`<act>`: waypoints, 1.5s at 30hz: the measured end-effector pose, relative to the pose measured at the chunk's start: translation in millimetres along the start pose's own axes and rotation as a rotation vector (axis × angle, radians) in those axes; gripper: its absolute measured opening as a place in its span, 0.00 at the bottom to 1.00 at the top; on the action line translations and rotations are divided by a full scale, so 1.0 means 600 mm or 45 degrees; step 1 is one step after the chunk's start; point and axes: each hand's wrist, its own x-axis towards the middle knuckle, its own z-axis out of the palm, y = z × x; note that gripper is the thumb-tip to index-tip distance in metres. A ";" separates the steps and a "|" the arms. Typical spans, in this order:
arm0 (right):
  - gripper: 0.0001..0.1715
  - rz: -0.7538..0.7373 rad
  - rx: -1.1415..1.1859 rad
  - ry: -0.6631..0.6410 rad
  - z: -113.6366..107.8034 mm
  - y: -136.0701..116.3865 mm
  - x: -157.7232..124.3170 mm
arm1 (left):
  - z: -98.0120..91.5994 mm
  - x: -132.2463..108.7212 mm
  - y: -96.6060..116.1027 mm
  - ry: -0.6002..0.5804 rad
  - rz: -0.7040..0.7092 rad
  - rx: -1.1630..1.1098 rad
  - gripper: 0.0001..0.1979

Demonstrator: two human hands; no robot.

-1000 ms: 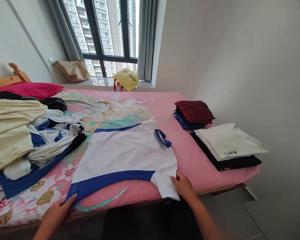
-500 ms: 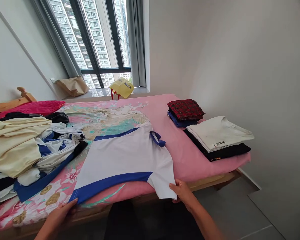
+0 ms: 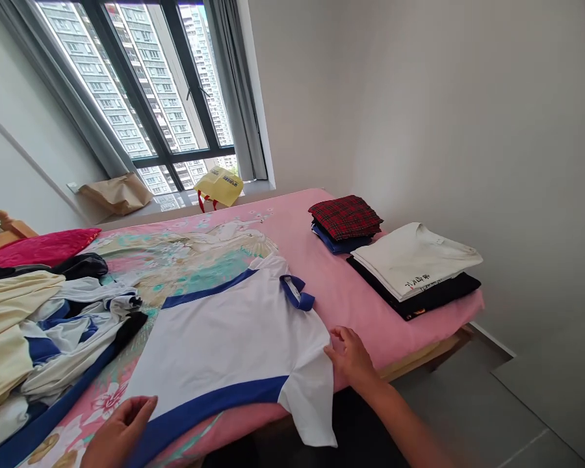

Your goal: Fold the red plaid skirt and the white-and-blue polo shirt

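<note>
A white polo shirt (image 3: 214,344) with blue side panels and a blue collar (image 3: 298,292) lies spread on the bed, its hem toward the left. The near sleeve (image 3: 312,403) hangs over the bed's front edge. My left hand (image 3: 121,426) is over the hem end, with fingers loosely curled and nothing visible in them. By the shirt's shoulder, at the top of the near sleeve, is my right hand (image 3: 353,357); its thumb and fingers are apart at the fabric edge.
Rumpled clothes (image 3: 53,344) are heaped at left beside a magenta pillow (image 3: 43,246). Folded stacks, one topped by red plaid cloth (image 3: 346,218), the other by a white shirt (image 3: 414,257), sit at right. A brown bag (image 3: 117,194) and yellow bag (image 3: 220,186) are by the window.
Both hands have let go of the shirt's near edge. My right hand moved up from the sleeve cuff to the shoulder, and the sleeve dropped over the bed edge. The view has shifted.
</note>
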 end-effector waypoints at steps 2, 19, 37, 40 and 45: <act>0.26 -0.094 -0.041 -0.004 0.015 -0.020 0.043 | 0.034 0.012 0.089 -0.212 0.168 0.014 0.22; 0.31 -0.061 -0.162 -0.021 0.091 -0.035 0.189 | 0.392 0.235 0.493 -0.507 1.211 0.464 0.26; 0.30 0.592 0.822 0.303 0.028 0.086 0.186 | 0.528 0.169 0.669 -0.948 1.678 0.387 0.16; 0.31 0.667 0.657 0.292 -0.009 0.111 0.179 | 0.556 0.133 0.675 -0.915 1.719 0.376 0.15; 0.26 0.725 0.319 0.120 -0.050 0.137 0.173 | 0.558 0.147 0.655 -0.679 1.525 0.290 0.17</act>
